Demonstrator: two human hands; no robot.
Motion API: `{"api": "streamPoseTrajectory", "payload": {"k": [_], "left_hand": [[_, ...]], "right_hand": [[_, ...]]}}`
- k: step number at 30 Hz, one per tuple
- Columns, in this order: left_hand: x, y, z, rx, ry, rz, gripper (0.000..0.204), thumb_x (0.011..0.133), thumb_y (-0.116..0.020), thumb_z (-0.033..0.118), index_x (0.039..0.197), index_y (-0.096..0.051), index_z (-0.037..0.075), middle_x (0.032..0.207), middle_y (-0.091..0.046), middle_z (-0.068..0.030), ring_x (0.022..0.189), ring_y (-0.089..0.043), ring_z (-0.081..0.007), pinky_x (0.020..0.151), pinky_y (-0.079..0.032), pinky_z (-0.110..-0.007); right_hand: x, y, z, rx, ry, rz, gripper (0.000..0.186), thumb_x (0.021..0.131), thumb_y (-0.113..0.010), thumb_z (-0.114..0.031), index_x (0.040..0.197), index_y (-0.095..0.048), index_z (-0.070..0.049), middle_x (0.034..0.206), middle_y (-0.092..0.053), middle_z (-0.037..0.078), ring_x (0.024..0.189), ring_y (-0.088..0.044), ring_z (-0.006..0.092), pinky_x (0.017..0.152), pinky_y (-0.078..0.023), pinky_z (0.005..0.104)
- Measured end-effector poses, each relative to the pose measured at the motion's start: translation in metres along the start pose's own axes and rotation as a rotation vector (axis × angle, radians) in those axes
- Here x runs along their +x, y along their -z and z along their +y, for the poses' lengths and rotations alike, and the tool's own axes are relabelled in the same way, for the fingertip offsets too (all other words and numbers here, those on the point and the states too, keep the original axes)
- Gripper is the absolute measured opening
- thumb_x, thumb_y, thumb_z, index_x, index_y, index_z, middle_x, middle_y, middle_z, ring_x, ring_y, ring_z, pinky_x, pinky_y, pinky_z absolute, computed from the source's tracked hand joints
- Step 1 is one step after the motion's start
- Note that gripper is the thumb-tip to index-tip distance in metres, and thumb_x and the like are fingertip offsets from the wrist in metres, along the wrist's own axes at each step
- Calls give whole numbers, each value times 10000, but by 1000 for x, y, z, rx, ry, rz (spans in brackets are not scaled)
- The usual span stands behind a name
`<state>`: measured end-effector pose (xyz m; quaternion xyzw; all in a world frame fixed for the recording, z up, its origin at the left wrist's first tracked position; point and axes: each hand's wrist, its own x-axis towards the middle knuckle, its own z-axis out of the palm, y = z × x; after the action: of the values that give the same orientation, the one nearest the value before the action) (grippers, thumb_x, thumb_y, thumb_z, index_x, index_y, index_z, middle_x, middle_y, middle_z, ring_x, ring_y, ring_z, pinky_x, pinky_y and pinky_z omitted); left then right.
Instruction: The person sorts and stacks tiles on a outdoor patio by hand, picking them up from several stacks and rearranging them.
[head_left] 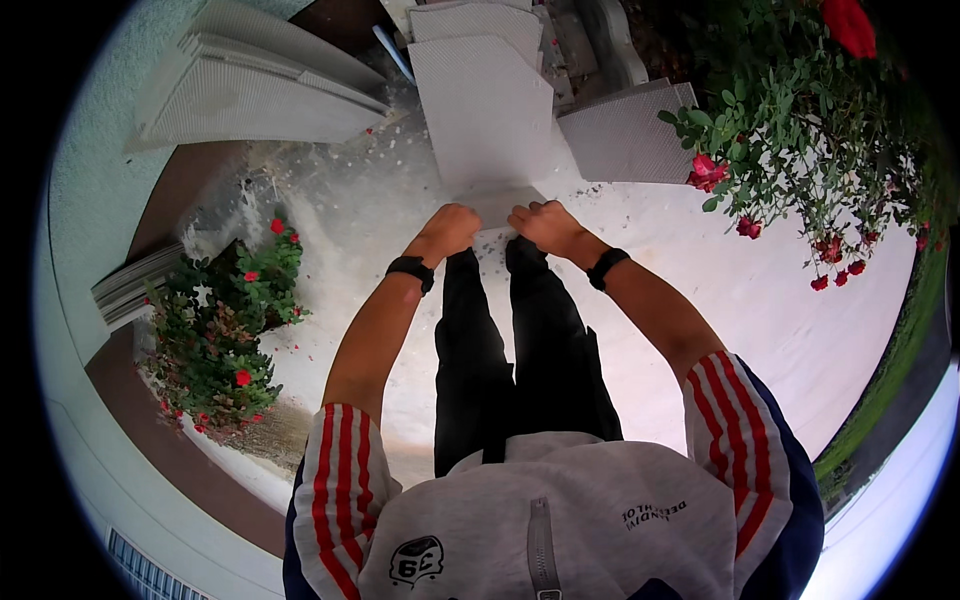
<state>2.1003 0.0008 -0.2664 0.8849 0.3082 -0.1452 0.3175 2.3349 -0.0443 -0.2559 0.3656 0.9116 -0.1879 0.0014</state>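
Both arms reach forward over my legs, a dark band on each wrist. My left hand (449, 231) is closed in a fist at the left end of a flat pale grey piece (505, 207). At its right end, my right hand (547, 227) is closed the same way, knuckles up. The piece spans the gap between the fists, and its kind is unclear. Just beyond it leans or lies a large light grey panel (482, 110) with a finely ribbed face. Whether the piece joins that panel cannot be made out. My fingertips are hidden beneath the fists.
Ribbed grey panels (260, 95) lean in a stack at the far left; another panel (635, 130) lies at the far right. A rose bush (800, 150) hangs over the right side, a lower flowering bush (225, 330) stands left. The pale ground (700, 260) carries scattered debris.
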Motion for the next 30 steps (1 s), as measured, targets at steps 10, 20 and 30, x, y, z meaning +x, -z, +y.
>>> {"api": "streamPoseTrajectory", "payload": {"k": [10, 20, 30], "left_hand": [[39, 33, -28, -1, -43, 8, 84, 644, -642, 80, 676, -616, 6, 754, -623, -183, 785, -605, -389, 709, -486, -458], [57, 54, -55, 77, 90, 328, 132, 712, -670, 148, 803, -662, 54, 859, -635, -85, 908, -597, -282, 747, -484, -408], [146, 72, -130, 338, 137, 676, 82, 743, -638, 98, 822, -641, 77, 831, -608, -49, 884, -572, -223, 765, -431, -351]], "right_hand": [[11, 1, 35, 46, -95, 62, 233, 691, -628, -14, 910, -572, -71, 911, -588, 58, 781, -647, 235, 624, -520, 351], [57, 16, 75, -73, -268, 137, 212, 700, -641, -34, 899, -581, -78, 888, -575, 65, 781, -639, 225, 656, -508, 345], [139, -2, 163, -282, -571, 255, 240, 729, -673, -79, 964, -630, -110, 894, -563, 65, 858, -616, 229, 770, -470, 364]]}}
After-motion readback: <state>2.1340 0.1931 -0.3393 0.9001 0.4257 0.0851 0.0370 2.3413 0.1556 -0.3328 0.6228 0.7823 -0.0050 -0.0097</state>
